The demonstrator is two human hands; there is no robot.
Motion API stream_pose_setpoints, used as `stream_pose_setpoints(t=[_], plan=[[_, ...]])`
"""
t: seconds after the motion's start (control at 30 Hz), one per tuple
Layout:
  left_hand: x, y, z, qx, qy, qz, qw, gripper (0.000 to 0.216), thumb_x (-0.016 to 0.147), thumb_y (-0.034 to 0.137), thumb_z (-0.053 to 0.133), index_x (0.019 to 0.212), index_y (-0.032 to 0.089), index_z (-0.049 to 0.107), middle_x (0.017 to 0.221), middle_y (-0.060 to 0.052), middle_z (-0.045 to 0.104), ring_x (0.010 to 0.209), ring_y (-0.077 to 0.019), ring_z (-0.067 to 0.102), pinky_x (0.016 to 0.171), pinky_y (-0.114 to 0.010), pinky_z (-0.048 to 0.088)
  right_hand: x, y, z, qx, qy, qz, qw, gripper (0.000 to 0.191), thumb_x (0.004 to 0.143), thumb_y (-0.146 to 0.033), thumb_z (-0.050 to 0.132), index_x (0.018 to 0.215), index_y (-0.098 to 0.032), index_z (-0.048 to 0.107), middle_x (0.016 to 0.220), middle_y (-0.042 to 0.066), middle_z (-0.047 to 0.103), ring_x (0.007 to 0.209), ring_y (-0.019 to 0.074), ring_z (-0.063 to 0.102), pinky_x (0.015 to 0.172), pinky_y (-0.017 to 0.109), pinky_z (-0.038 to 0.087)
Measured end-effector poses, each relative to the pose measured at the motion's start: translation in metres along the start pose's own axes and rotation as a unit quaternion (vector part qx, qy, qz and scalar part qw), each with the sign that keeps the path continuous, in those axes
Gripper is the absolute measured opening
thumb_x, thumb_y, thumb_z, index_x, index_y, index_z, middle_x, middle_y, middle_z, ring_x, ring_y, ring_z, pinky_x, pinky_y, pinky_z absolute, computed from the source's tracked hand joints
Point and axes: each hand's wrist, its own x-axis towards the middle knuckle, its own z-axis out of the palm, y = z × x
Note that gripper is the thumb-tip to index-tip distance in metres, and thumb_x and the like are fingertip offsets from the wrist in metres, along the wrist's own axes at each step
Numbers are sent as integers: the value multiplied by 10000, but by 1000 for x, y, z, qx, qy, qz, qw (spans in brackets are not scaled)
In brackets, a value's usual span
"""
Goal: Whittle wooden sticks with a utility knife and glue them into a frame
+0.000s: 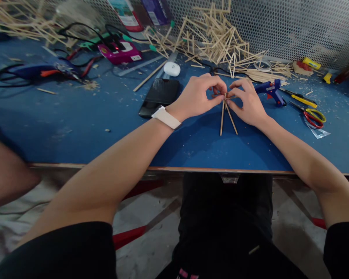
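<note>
Between my two hands is a small frame of thin wooden sticks (222,121), joined near the top, with two legs splayed down toward me. My left hand (202,93), with a pale watch strap at the wrist, pinches the joint from the left. On the other side, my right hand (246,101) has thumb and fingers closed on the same joint. The fingertips hide part of the joint. Just right of my right hand lies a blue glue gun (272,91). A dark phone (159,97) lies beneath and left of my left wrist.
Behind my hands a large heap of wooden sticks (221,38) leans on the perforated metal panel (279,27). Yellow-handled pliers (304,100) and scissors (312,116) lie right. A white earbud case (171,69), purple power strip (120,52) and another glue gun (46,71) with cables lie left. Someone's limb (8,174) shows at far left.
</note>
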Motion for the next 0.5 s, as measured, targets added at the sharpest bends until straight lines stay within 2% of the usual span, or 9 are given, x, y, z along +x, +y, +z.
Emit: stream_pose_setpoints(t=[0.3, 0.5], plan=[[0, 1, 0, -1, 4, -5, 1000, 194, 1094, 477, 837, 1159, 298, 874, 1144, -132, 909, 1183, -388, 853, 1125, -634, 749, 3, -9, -2, 10, 2, 20, 1000, 196, 1198, -520, 768, 1210, -327, 794, 1459, 151, 755, 1490, 466, 695, 1363, 883, 565], [0, 1, 0, -3, 5, 0, 1000, 185, 1114, 463, 817, 1165, 295, 875, 1174, -115, 913, 1192, -365, 850, 1152, -616, 741, 4, -10, 0, 16, 3, 22, 1000, 185, 1198, -509, 778, 1221, -326, 775, 1428, 151, 756, 1464, 456, 708, 1345, 894, 584]])
